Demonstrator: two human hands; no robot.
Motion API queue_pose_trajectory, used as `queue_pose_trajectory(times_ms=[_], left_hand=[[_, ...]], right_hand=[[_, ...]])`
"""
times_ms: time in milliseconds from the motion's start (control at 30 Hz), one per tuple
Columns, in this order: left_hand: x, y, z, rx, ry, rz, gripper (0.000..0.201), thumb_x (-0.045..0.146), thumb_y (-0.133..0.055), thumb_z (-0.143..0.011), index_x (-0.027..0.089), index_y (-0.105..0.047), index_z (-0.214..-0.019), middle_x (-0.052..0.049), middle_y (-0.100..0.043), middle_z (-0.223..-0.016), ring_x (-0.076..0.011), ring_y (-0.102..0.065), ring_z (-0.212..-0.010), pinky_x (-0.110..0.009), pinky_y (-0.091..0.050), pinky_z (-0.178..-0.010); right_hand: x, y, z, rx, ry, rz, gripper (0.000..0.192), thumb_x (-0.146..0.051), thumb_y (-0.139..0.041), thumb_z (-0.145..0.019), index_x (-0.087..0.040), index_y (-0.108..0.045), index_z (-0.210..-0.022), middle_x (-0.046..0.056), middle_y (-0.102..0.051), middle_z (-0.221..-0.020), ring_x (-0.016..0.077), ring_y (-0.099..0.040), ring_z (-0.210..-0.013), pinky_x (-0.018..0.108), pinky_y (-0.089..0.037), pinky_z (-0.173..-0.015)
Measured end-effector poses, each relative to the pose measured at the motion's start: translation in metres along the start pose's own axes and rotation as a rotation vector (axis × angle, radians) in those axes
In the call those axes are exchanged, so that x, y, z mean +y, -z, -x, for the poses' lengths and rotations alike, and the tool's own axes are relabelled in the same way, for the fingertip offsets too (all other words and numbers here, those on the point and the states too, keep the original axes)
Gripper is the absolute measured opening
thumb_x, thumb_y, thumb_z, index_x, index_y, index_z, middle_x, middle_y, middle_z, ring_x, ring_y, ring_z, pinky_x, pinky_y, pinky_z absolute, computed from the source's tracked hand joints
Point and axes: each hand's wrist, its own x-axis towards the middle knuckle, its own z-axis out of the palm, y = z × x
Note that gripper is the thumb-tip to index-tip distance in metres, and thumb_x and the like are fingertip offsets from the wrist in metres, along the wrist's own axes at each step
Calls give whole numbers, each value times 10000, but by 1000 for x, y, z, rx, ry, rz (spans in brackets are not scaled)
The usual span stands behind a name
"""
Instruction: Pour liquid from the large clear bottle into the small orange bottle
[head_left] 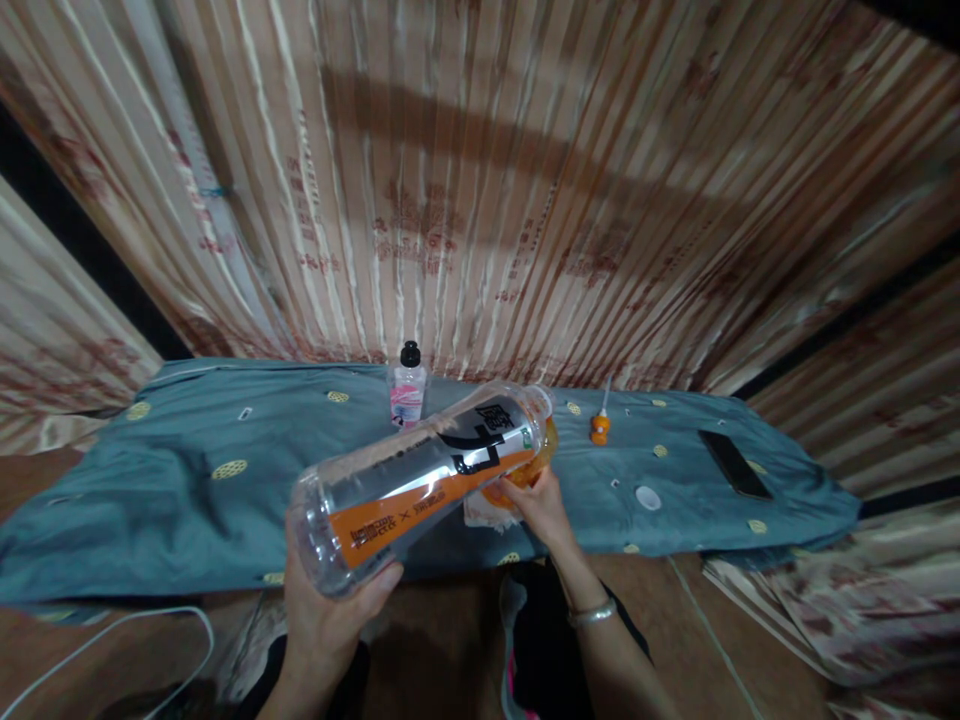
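Note:
A large clear plastic bottle (405, 470) with an orange and black label lies tilted in my left hand (334, 610), fingers wrapped round its base end. Its neck points right and sits at an orange container (540, 455), which my right hand (536, 500) grips from below. Part of the container is hidden behind the bottle and my fingers. Under it, a whitish cloth or tissue (487, 512) rests on the covered surface. An orange pump top (600, 428) with a thin tube stands to the right. Near it lies a round white cap (647, 497).
Behind the bottle stands a small clear bottle (408, 388) with a black top and pink label. At the right, a dark phone (733, 464) lies on the blue-green cloth (187, 500). Pleated curtains (465, 180) enclose the back. A white cable (180, 612) loops at lower left.

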Motion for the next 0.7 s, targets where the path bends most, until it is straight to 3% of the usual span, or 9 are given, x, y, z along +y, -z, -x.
queue_pose_trajectory(times_ms=[100,400,600,700], left_hand=[[0,2,-2,-36,-13,-32,550,455,-893,-527,222,-585,-918,-44,-666,-960,-320,-683,-1026,-465,-568,-919],[8,-4,2,0,10,-12,530,472,-881,-541,221,-586,-902,-71,-682,-1057,-307,-685,-1002,-479,-563,-929],[-1,2,-2,3,-13,-42,544,491,-877,-545,211,-598,-920,-87,-682,-1084,-328,-680,-1050,-489,-562,-942],[-8,8,-6,-55,12,-57,562,449,-906,-491,199,-600,-891,-93,-692,-1057,-352,-691,-1047,-508,-579,-924]], right_hand=[[2,0,0,-6,-5,4,591,-516,-901,-531,-209,-650,-969,98,-805,-969,304,-767,-883,415,-609,-801],[-1,1,1,-8,-23,6,611,-509,-895,-531,-209,-628,-991,93,-801,-954,306,-764,-877,413,-603,-797],[0,1,0,-3,-13,21,604,-501,-902,-524,-208,-641,-982,89,-804,-944,298,-765,-861,393,-603,-775],[0,1,0,9,-5,1,597,-496,-907,-514,-210,-640,-965,81,-809,-936,292,-770,-855,383,-607,-765]])
